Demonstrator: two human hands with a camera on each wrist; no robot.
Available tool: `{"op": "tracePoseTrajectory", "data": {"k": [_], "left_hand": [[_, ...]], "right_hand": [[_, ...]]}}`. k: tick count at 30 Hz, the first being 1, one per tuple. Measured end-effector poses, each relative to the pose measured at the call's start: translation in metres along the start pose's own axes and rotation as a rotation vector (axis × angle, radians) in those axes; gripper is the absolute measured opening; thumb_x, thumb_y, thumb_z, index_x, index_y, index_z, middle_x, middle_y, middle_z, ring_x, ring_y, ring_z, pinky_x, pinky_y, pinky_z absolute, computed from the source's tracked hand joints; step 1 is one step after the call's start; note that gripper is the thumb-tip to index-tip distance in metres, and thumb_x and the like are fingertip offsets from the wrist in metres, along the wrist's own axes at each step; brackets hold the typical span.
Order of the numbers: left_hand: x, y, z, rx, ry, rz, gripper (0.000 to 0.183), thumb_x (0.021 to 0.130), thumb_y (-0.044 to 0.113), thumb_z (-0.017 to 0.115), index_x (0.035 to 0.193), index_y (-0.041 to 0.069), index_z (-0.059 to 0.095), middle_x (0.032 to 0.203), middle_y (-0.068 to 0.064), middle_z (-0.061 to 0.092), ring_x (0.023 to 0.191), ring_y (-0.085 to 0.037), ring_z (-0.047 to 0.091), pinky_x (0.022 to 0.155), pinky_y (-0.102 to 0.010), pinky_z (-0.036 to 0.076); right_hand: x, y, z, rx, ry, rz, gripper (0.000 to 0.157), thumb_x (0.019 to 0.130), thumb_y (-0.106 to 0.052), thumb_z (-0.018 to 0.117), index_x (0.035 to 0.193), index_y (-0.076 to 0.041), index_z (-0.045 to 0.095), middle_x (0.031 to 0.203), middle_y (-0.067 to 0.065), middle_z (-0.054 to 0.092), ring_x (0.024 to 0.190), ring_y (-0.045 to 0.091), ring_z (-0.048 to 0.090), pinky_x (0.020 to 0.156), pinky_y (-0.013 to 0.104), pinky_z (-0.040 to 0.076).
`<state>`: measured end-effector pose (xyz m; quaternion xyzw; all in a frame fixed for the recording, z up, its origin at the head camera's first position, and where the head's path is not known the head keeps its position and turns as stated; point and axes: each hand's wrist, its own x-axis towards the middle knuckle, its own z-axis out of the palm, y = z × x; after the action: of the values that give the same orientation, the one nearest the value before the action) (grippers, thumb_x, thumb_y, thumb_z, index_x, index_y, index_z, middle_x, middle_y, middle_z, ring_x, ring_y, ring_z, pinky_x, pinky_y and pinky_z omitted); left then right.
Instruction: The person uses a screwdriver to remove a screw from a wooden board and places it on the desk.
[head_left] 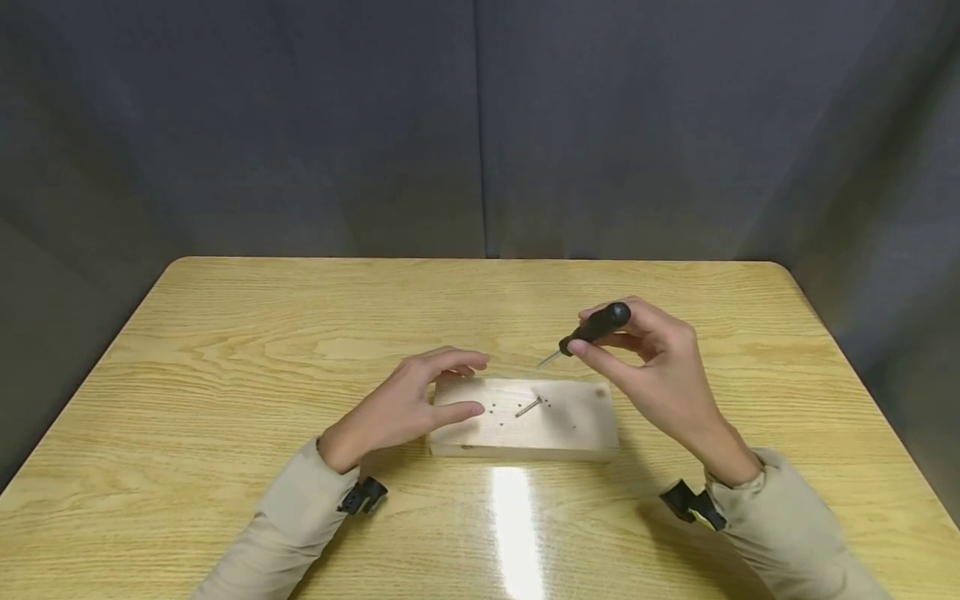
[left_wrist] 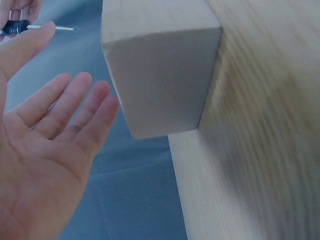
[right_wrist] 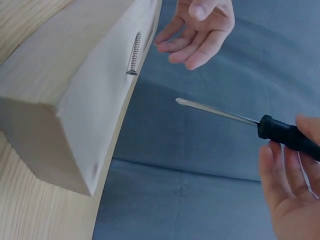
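A pale wooden block [head_left: 588, 421] lies lengthwise on the table with several small holes in its top. On that top rests a loose screw [head_left: 528, 407], its threads and flat head plain in the right wrist view. My right hand [head_left: 667, 371] grips the black handle of a screwdriver [head_left: 600, 323] above the block's far right side. The shaft [right_wrist: 220, 112] points down and left, its tip apart from the screw. Over the block's left end hovers my left hand [head_left: 408, 408], thumb and fingers spread and holding nothing. Whether it touches the wood I cannot tell.
The wood-grain table [head_left: 247, 358] reaches back to a dark grey fabric screen [head_left: 337, 133], with more fabric at both sides. Each sleeve cuff carries a small black camera, one at the left wrist [head_left: 363, 497] and one at the right wrist [head_left: 692, 505].
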<state>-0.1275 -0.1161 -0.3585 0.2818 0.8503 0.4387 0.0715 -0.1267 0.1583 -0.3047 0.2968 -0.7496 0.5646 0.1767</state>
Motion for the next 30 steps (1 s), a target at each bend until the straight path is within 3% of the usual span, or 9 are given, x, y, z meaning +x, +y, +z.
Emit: {"op": "tracePoseTrajectory", "data": {"k": [10, 17, 30], "left_hand": [[0.015, 0.01, 0.01, 0.021, -0.036, 0.059, 0.045, 0.082, 0.027, 0.068, 0.124, 0.019, 0.055, 0.115, 0.0, 0.061, 0.104, -0.011, 0.057, 0.093, -0.027, 0.046], [0.027, 0.017, 0.017, 0.063, -0.057, 0.093, 0.041, 0.083, 0.027, 0.068, 0.121, 0.019, 0.058, 0.106, 0.001, 0.064, 0.094, -0.012, 0.059, 0.085, -0.025, 0.049], [0.04, 0.022, 0.032, 0.139, -0.143, 0.046, 0.032, 0.084, 0.025, 0.067, 0.114, 0.016, 0.063, 0.101, 0.005, 0.065, 0.09, -0.007, 0.057, 0.079, -0.021, 0.048]], "right_hand": [[0.0, 0.005, -0.006, -0.055, -0.001, 0.038, 0.028, 0.072, 0.008, 0.071, 0.097, -0.001, 0.062, 0.092, 0.003, 0.064, 0.08, 0.01, 0.065, 0.074, 0.025, 0.055], [-0.001, 0.006, -0.009, -0.076, -0.008, 0.06, 0.029, 0.072, 0.006, 0.072, 0.098, -0.003, 0.062, 0.091, 0.003, 0.063, 0.08, 0.01, 0.064, 0.075, 0.024, 0.055], [-0.002, 0.011, -0.013, -0.076, -0.005, 0.048, 0.027, 0.072, 0.009, 0.071, 0.096, 0.003, 0.061, 0.09, 0.003, 0.063, 0.081, 0.01, 0.064, 0.075, 0.025, 0.055]]}}
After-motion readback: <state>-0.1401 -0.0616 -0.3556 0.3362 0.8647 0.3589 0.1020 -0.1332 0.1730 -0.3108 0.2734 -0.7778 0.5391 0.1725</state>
